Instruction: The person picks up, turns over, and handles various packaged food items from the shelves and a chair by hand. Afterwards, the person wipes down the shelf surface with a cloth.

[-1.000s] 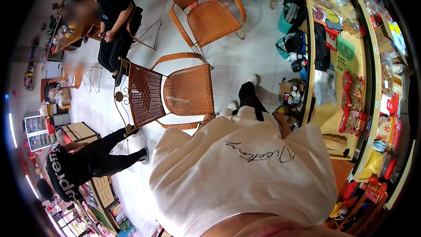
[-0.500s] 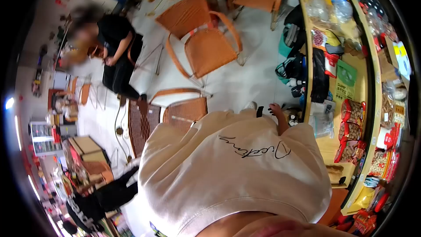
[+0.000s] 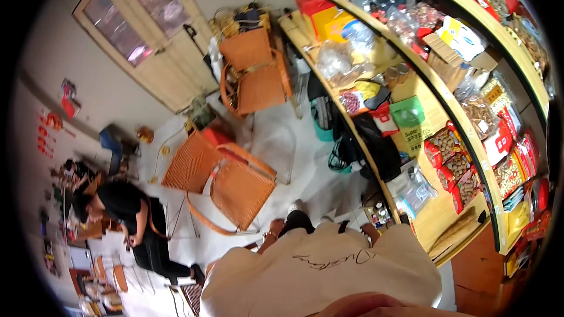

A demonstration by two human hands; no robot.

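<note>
Both hands low in front of the body; no item seen in either, and no handling under way.

The left hand (image 3: 275,226) is nearest a rattan armchair (image 3: 242,194), which stands just beyond it to the left; contact cannot be confirmed. The right hand (image 3: 370,232), partly hidden by the white top (image 3: 329,270), is near a box of bottles (image 3: 379,210) on the floor to the right. Finger spread cannot be told for either hand. By judgement, no completed step is evident, and what remains cannot be established. To the right, a wooden shelf unit (image 3: 437,236) bears red-trimmed bags of nuts (image 3: 456,167), a green packet (image 3: 407,112) and a clear plastic bag (image 3: 415,188). The floor (image 3: 320,179) is pale tile. A second armchair (image 3: 258,89) and a glazed double door (image 3: 154,35) are at the far side; a seated person in black (image 3: 141,220) is at left.
</note>
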